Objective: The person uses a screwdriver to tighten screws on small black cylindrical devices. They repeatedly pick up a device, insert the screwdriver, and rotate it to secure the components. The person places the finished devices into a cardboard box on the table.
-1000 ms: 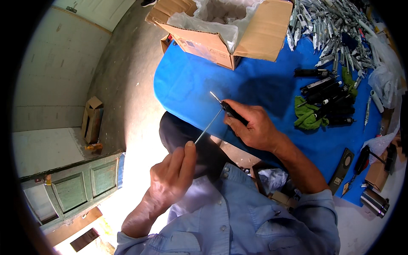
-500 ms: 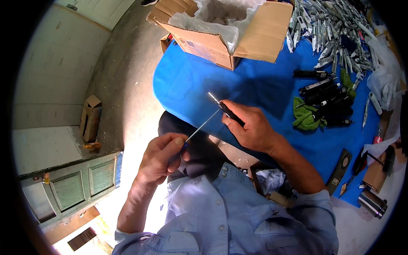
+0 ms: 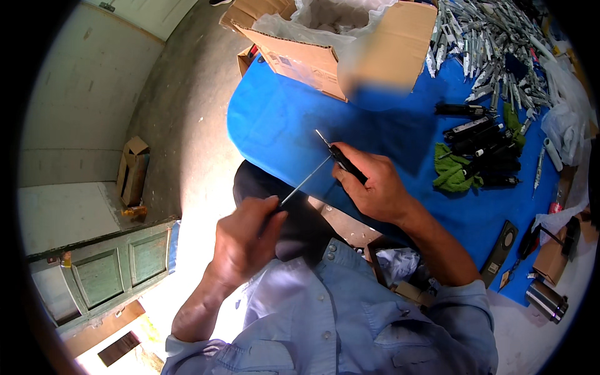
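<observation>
My left hand (image 3: 247, 237) is closed around the handle of a screwdriver, its fingers hiding most of the grip. The thin metal shaft of the screwdriver (image 3: 305, 181) slants up and right to the side of a black pen-like tool (image 3: 347, 164), close to that tool's front end. Holding this tool is my right hand (image 3: 378, 187), with thumb and fingers wrapped round its body. A slim bright metal tip sticks out of the tool toward the upper left. Both hands are above my lap, by the near edge of the blue-covered table (image 3: 281, 125).
An open cardboard box (image 3: 300, 59) lined with clear plastic stands at the far edge. Silvery pen-like parts (image 3: 481, 50) are heaped at the far right. Several black tools (image 3: 481, 140) lie on a green cloth (image 3: 447, 169). A steel cylinder (image 3: 547, 300) sits at the right.
My left hand has turned over around the screwdriver handle, so its back now faces up. My right hand and the black tool have shifted slightly right and tilted.
</observation>
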{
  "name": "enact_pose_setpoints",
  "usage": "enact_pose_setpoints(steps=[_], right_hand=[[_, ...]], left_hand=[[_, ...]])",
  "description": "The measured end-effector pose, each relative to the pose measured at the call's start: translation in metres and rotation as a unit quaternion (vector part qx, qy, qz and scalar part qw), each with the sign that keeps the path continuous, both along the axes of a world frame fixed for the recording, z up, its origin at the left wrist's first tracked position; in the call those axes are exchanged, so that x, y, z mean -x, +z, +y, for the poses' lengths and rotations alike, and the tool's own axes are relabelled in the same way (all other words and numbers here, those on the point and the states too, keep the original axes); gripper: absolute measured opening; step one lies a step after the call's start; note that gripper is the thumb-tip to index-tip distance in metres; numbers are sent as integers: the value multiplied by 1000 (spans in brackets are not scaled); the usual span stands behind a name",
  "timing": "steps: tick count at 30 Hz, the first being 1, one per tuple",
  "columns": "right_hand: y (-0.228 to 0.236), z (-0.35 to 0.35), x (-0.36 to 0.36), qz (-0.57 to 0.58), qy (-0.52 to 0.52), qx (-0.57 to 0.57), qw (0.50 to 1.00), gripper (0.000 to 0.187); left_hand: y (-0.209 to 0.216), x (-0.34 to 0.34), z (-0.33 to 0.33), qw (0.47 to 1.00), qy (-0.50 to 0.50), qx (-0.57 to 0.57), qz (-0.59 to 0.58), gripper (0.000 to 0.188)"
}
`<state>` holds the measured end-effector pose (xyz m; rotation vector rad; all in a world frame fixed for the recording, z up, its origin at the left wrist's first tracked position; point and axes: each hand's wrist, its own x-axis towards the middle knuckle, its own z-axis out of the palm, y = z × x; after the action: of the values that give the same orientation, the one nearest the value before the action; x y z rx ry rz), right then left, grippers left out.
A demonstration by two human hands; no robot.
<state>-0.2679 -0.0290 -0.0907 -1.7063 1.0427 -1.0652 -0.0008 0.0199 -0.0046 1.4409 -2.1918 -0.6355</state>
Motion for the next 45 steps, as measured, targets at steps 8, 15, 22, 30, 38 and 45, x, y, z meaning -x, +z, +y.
enact_pose_setpoints(steps=[8, 15, 22, 30, 38, 45], right_hand=[[-2, 0, 2, 14, 10, 32, 999, 39], [1, -1, -1, -8, -5, -5, 1000, 36], [15, 0, 1, -6, -1, -43, 999, 36], [3, 5, -1, -38, 22, 40, 998, 36], [6, 2, 5, -27, 32, -29, 999, 32], [19, 6, -1, -66, 33, -92, 993, 26]], left_hand=[[-2, -15, -28, 706, 205, -534, 418, 25], [10, -4, -16, 947, 114, -252, 166, 29], [-1, -4, -3, 984, -56, 143, -89, 31], [-9, -23, -9, 749, 167, -512, 387, 27], [-1, -1, 7, 887, 142, -349, 268, 43], [-4, -4, 23, 997, 28, 55, 37, 35]])
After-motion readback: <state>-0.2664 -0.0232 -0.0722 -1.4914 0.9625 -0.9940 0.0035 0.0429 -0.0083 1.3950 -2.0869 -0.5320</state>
